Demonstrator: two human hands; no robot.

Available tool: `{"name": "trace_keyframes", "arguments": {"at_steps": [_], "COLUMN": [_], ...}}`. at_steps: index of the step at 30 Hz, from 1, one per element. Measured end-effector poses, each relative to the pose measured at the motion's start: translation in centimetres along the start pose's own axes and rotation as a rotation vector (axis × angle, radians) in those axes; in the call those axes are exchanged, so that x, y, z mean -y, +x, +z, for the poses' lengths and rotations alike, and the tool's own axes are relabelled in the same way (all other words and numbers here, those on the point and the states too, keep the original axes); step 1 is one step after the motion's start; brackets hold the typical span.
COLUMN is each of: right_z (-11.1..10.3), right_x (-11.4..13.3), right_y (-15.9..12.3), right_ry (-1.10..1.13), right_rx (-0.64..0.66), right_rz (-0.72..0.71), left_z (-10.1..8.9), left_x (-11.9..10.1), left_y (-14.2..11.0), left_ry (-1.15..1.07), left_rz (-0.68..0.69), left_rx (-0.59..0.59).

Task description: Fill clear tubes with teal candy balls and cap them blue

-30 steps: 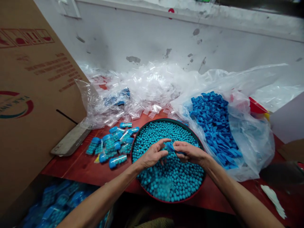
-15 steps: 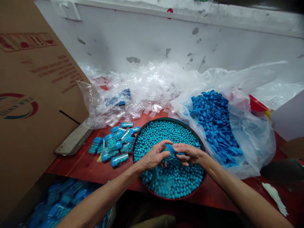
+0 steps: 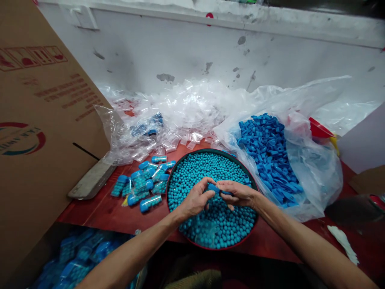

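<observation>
Above the round tub (image 3: 172, 170) of turquoise beads (image 3: 207, 166), my two hands meet. My left hand (image 3: 195, 197) is closed, thumb and fingers pinching a small blue plastic cap (image 3: 213, 188). From the other side, my right hand (image 3: 239, 193) is closed with its fingertips at the same cap. A darker blue piece (image 3: 226, 192), seemingly another cap, shows under the right fingers. Whether a clear tube is in the left palm is hidden. A clear, see-through shape (image 3: 207, 235) lies on the beads near the tub's front.
Capped bead-filled tubes (image 3: 150, 202) lie left of the tub. Blue caps (image 3: 264, 148) fill a clear plastic bag (image 3: 313, 172) on the right. Clear empty tubes (image 3: 195, 138) heap behind. A cardboard box (image 3: 60, 132) stands left; more filled tubes (image 3: 78, 257) sit below the table edge.
The blue cap between my hands has tilted flatter, and the fingers have shifted slightly around it. The whole view has moved a little; the surrounding things stay in place.
</observation>
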State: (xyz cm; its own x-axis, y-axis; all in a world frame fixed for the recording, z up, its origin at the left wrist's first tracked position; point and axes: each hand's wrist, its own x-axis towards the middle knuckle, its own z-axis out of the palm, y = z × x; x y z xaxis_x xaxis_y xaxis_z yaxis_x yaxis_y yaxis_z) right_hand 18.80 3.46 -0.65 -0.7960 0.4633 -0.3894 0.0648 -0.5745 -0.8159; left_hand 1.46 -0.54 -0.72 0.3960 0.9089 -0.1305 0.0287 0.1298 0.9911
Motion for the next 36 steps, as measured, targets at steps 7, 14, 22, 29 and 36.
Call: {"name": "trace_keyframes", "arguments": {"at_steps": [7, 14, 22, 29, 36], "right_z": [2.6, 2.5, 0.8, -0.1, -0.5], "right_x": [-0.3, 0.0, 0.5, 0.0, 0.1], "right_y": [0.3, -0.6, -1.0, -0.2, -0.2], "right_ry": [-0.219, -0.429, -0.211, -0.081, -0.046], "right_rx": [-0.297, -0.389, -0.116, -0.025, 0.048], "right_rz": [-0.274, -0.266, -0.011, 0.073, 0.123], "left_z": [-0.6, -0.7, -1.3, -1.0, -0.9], "left_x": [-0.3, -0.1, -0.7, -0.7, -0.7], "left_y": [0.3, 0.0, 0.0, -0.1, -0.1], "left_ry": [-0.054, -0.070, -0.016, -0.014, -0.050], "left_rz": [-0.052, -0.052, -0.034, -0.046, -0.056], "left_rx": [-0.047, -0.082, 0.008, 0.051, 0.057]}}
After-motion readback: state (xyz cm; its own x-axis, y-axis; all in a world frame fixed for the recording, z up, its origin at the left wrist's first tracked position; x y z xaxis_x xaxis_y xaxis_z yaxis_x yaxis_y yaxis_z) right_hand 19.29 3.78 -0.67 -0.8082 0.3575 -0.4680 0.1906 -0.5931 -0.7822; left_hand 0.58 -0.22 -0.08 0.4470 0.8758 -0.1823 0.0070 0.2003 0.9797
